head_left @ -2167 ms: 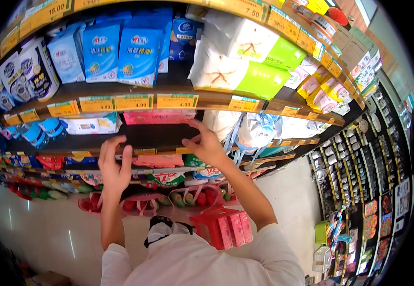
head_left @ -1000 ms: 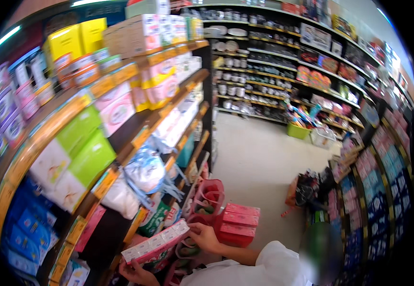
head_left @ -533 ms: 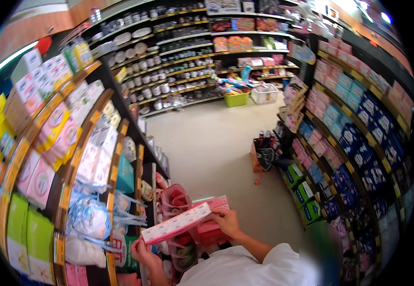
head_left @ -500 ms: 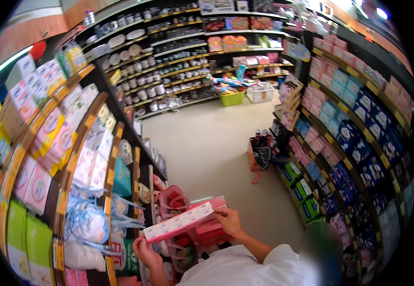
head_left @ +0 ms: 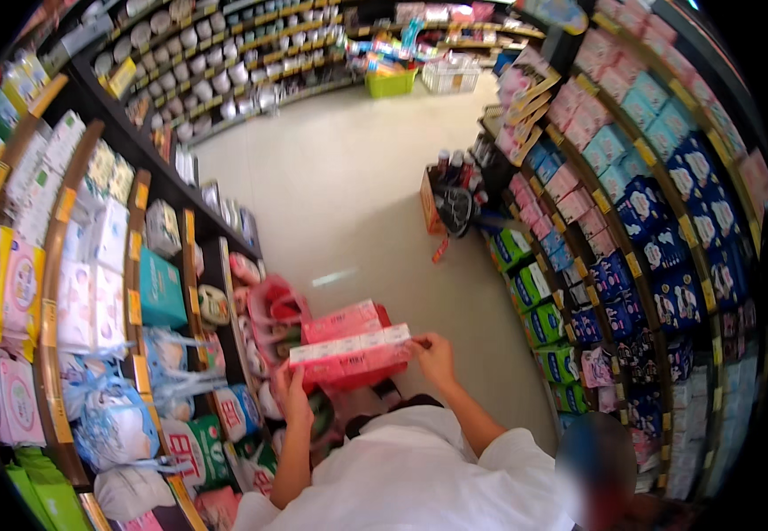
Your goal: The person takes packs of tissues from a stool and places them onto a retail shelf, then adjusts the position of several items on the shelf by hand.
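Because we are gripping the long pink-and-white pack (head_left: 353, 356) at both ends, the lifting part is looking done, while letting go of it is plainly remaining undone. The pack is hanging in front of our white shirt (head_left: 410, 469), over the aisle and apart from the left-hand shelves (head_left: 65, 205). Just beyond it, similar pink packs (head_left: 339, 320) are lying by a red container (head_left: 368, 381), which our pack is partly hiding; whether the 2 are touching, we are not managing to tell.

Our left hand (head_left: 296, 396) is pinching the left end, its thumb and fingers standing only as far apart as the pack is requiring. Our right hand (head_left: 435, 358) is holding the right end by the fingertips, with the palm seemingly not pressing on it. Neither hand is carrying anything else that we are seeing
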